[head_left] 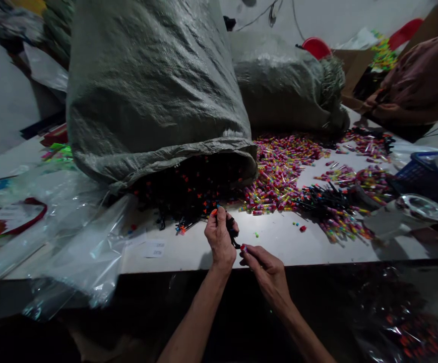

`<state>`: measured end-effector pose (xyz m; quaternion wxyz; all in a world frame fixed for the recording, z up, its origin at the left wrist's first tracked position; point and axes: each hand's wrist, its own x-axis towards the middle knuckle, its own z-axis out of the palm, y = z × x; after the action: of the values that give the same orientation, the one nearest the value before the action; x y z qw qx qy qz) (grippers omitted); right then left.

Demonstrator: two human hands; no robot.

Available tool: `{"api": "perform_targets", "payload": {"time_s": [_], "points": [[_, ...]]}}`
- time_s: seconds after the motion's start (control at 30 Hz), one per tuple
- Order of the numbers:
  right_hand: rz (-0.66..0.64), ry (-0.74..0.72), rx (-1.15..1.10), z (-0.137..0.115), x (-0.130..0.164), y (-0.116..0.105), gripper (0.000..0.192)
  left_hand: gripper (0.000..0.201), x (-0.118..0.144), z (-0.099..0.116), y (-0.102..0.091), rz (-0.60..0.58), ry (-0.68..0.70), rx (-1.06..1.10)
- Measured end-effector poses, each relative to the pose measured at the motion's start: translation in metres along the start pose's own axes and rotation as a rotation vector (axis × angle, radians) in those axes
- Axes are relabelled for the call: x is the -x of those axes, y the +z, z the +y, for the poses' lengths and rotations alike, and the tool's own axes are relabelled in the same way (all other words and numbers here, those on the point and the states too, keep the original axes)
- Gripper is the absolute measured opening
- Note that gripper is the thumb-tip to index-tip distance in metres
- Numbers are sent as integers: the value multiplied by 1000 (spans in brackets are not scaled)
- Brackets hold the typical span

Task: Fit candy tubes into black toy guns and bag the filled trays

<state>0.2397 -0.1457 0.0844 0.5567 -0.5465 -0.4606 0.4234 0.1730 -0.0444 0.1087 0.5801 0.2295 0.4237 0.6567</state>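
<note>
My left hand [221,239] is closed around a small bunch of black plastic pieces [233,231], with an orange tip showing by the thumb. Just to its right, my right hand [267,269] pinches a small red and white piece [243,248] against the lower end of one black piece. Both hands are above the front edge of the white table [188,257]. Behind them, dark pieces with orange and blue tips [188,189] spill from the mouth of a big grey-green woven sack [158,91]. A heap of pink and yellow tubes [275,171] lies to the right.
Clear plastic bags [78,242] cover the table's left side and hang over its edge. At the right lie black sticks [324,196], a clear cup-like container [411,214] and a blue basket [426,174]. Another sack [283,85] lies behind. Another person [415,85] works at far right.
</note>
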Motion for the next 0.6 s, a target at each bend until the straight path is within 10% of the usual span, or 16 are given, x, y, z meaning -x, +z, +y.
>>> {"api": "perform_targets", "payload": {"time_s": [0.37,0.47,0.6], "points": [[-7,57,103,11,5,-3,29,41,6,-27,0,-59,-126,-29],[42,96,192,11,-8,-45,34,39,-2,-38,-8,-192,-96,-266],[437,-94,651,15,-44,-142,39,31,-35,-21,-36,-394,403,-923]]}}
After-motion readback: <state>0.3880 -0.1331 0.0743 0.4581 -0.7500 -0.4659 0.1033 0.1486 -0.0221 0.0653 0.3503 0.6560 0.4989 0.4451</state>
